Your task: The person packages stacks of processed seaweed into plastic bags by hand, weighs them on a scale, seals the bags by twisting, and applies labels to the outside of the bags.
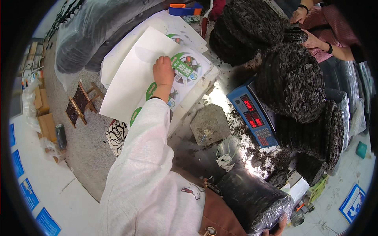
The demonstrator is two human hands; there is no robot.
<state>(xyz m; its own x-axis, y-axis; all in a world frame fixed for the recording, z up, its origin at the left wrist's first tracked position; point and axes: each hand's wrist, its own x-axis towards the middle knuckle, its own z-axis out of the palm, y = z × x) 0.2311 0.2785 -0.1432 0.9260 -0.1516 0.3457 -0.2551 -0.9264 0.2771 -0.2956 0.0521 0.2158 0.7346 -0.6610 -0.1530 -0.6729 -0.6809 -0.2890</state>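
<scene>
My left hand rests with its fingers bent on printed label sheets; whether it pinches one cannot be seen. White paper lies under and beside it. At the bottom right, my right hand holds the lower end of a plastic-wrapped bundle of dark dried sheets, perhaps seaweed; only some fingers show. The bundle lies against my brown apron. A blue digital scale with lit red digits stands at the centre right, with round dark stacks on and around it.
A co-worker's hands touch a dark bundle at the upper right. A grey stone block and dark crumbs lie on the table. An orange and blue tape dispenser stands at the back. A wooden folding stool is on the floor.
</scene>
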